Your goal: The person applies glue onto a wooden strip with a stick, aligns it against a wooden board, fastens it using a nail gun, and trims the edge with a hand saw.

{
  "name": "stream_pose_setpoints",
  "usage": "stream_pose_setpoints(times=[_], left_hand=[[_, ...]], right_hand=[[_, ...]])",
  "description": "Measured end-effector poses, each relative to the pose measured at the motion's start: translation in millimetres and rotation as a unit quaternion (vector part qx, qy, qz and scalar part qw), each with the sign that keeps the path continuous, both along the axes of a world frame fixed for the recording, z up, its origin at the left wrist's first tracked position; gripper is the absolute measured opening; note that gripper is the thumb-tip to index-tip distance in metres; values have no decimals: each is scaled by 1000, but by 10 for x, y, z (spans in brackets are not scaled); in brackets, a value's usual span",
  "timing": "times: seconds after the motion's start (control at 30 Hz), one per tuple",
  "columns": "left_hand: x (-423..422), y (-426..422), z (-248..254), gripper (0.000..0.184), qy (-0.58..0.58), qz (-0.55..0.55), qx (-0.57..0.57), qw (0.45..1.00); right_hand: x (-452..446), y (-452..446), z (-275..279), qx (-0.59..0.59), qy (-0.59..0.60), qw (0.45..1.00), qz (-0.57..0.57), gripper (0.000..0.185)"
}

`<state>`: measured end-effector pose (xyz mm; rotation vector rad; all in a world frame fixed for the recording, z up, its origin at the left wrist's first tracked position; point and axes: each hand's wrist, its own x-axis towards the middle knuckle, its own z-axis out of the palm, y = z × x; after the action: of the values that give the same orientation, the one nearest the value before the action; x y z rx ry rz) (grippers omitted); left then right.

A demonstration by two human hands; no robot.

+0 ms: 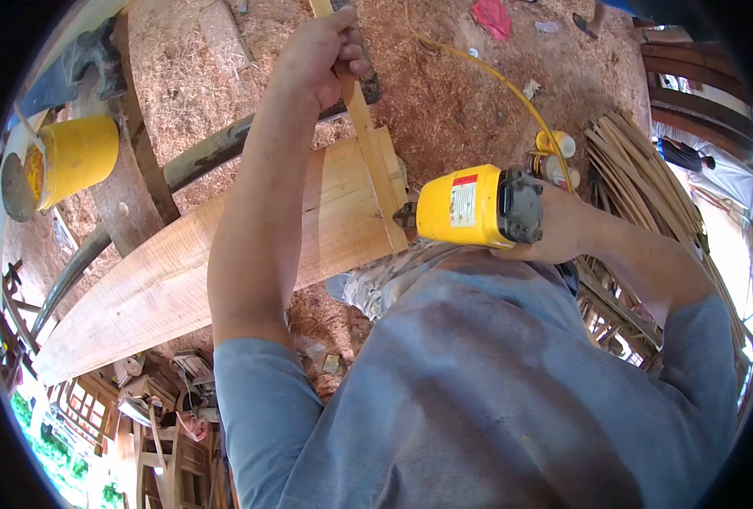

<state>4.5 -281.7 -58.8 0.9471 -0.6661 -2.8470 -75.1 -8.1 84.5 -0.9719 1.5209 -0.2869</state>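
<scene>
My left hand (330,55) is closed around a narrow wooden strip (366,136) near its far end. The strip lies across the end of a long, wide wooden board (207,254), which tapers toward the left. In my right hand (559,222) is a yellow and black nail gun (457,208), held on its side in front of my shirt. Its dark nose points left, at the near part of the strip; whether it touches the wood I cannot tell. The handle and trigger are mostly hidden behind the gun's body.
A yellow hose (512,85) runs over the shaving-covered floor toward the gun. Dark curved timber (215,153) passes under the board. At left hangs a yellow bucket (80,161); at right are small containers (554,144) and stacked wooden slats (648,170). Another person (686,154) is far right.
</scene>
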Motion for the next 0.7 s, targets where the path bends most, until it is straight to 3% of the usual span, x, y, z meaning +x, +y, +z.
stream_pose_setpoints(times=[0.17, 0.27, 0.33, 0.43, 0.5, 0.57, 0.63, 0.7], left_hand=[[-18, 49, 49, 34, -3, 1, -22, 1000], [20, -3, 29, 33, 22, -8, -3, 1000], [32, -35, -11, 33, 55, -16, 17, 998], [55, 91, 15, 32, 5, 4, -50, 999], [58, 306, 49, 31, -118, 7, -66, 991], [7, 14, 19, 18, -29, 39, -118, 992], [-3, 38, 45, 19, -63, 46, -115, 990], [-8, 72, 47, 19, -81, 62, -101, 990]], right_hand=[[52, -47, 81, -15, -16, 999, -25, 56], [37, -100, 106, 35, -11, 999, -23, 52], [30, -55, 27, -36, -21, 999, 8, 50], [24, -42, -34, 16, -2, 1000, -26, 48], [46, -95, -11, 25, 16, 1000, -8, 47], [55, -110, 5, 31, 33, 999, 12, 46], [23, -152, 27, 66, -20, 997, -31, 45], [38, -140, -1, 4, -29, 1000, -11, 46]])
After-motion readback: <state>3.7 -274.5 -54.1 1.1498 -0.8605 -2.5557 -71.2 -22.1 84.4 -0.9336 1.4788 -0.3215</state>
